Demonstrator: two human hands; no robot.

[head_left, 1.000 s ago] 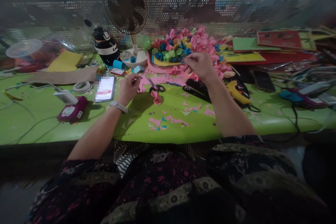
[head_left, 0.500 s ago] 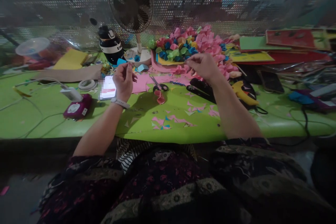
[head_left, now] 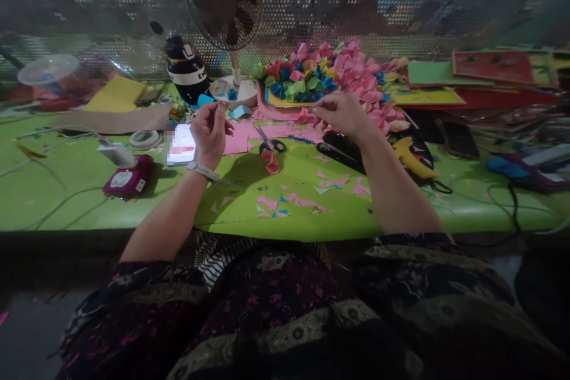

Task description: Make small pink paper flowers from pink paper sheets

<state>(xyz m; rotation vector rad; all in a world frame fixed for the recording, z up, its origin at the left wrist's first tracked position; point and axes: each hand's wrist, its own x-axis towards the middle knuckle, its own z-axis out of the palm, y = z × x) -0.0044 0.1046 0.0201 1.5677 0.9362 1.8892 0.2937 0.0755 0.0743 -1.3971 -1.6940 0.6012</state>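
Note:
My left hand [head_left: 208, 135] is raised over the table beside a lit phone [head_left: 182, 143], thumb and forefinger pinched together. Level with it, my right hand [head_left: 342, 113] also makes a pinch, in front of a heap of folded paper flowers [head_left: 351, 68]. Whatever either pinch holds is too fine or hidden to make out. Between the hands, lower down, lie scissors [head_left: 271, 145] with a folded pink paper piece [head_left: 269, 162] against their handles. Pink paper sheets [head_left: 238, 138] are spread behind the scissors. A black stapler-like tool [head_left: 341, 151] lies below my right hand.
Paper scraps [head_left: 289, 202] litter the green table [head_left: 240, 222] near its front edge. A fan [head_left: 225, 0] and a dark bottle [head_left: 187, 74] stand at the back. A purple plug box [head_left: 129, 177] with cables is at left, a roll of tape [head_left: 146, 139] behind it. Coloured sheets [head_left: 449, 73] are stacked right.
Both hands keep their raised pinches with almost no movement. The camera view has shifted slightly, and the things on the left sit a little further left and higher.

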